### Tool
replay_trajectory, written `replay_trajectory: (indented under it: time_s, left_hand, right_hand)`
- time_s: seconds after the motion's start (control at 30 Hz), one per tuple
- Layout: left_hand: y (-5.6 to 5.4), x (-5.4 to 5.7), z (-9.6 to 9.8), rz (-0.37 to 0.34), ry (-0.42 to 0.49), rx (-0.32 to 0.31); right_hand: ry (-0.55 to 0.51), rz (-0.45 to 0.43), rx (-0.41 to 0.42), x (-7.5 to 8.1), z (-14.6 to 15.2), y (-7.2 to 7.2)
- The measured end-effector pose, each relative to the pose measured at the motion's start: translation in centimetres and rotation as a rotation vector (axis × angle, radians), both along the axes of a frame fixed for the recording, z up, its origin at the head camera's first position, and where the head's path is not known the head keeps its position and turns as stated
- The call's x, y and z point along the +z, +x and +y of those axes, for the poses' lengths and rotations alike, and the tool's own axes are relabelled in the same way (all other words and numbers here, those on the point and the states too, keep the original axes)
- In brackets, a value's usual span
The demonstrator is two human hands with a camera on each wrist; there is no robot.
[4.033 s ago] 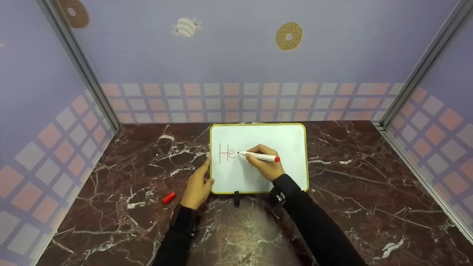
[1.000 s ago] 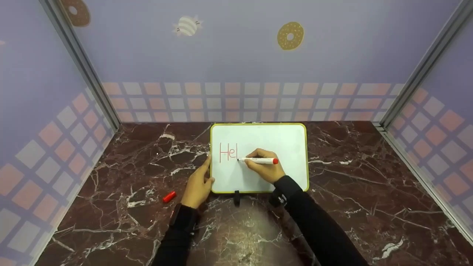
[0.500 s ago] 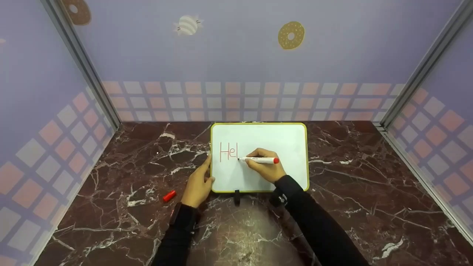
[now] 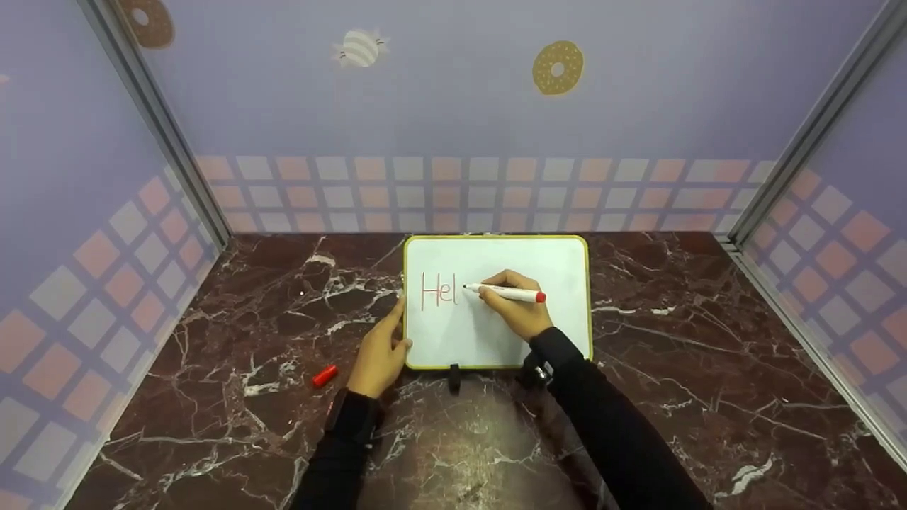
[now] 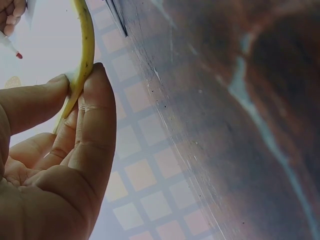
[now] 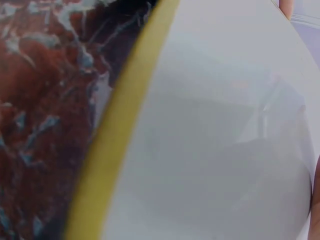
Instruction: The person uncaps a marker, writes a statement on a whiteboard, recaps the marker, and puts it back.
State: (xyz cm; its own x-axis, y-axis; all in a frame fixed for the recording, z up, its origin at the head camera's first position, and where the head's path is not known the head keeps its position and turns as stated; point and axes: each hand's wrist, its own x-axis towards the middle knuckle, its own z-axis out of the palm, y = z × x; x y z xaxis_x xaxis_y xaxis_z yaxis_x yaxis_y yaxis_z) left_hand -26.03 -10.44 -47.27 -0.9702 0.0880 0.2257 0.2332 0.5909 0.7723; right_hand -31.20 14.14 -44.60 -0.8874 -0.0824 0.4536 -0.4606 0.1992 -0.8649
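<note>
A whiteboard with a yellow rim leans up on the table, red letters "Hel" on its left part. My right hand pinches a white marker with a red end. The dark tip points left, just right of the "l"; whether it touches the board I cannot tell. My left hand holds the board's left edge, thumb on the front and fingers behind, as the left wrist view shows. In the right wrist view only a sliver of my right hand appears, and the marker is out of sight.
On the dark marbled table a red marker cap lies left of my left hand. A black foot sticks out under the board's lower edge. Behind stands a lilac wall with pink and white squares; side walls flank the table.
Since four seconds ago an "l" has been drawn after "He". In the last half second my right hand has moved the marker up and slightly right from the foot of the "l". My left hand stays put.
</note>
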Motion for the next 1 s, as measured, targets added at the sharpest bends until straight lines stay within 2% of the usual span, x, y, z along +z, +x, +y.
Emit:
replay_trajectory:
  time_s: [0.3, 0.57, 0.7, 0.83, 0.9, 1.0]
  left_hand:
    - [0.0, 0.2, 0.0, -0.014, -0.024, 0.002]
    - [0.0, 0.3, 0.0, -0.011, -0.018, -0.005]
    - [0.1, 0.3, 0.0, -0.014, -0.021, -0.003]
    - [0.1, 0.3, -0.1, -0.013, -0.024, -0.004]
    - [0.1, 0.2, -0.1, -0.011, -0.024, -0.006]
    - [0.1, 0.2, -0.1, -0.010, -0.027, -0.005]
  right_hand:
    - [0.015, 0.012, -0.050, 0.8, -0.8, -0.5]
    - [0.008, -0.005, -0.079, 0.8, -1.3, -0.9]
    - [0.023, 0.001, -0.069, 1.6, -1.3, -0.2]
    - [0.015, -0.003, -0.074, 1.5, -1.5, -0.3]
    - [0.010, 0.000, -0.085, 0.9, -1.5, -0.9]
    - [0.011, -0.001, -0.086, 0.7, -1.4, -1.0]
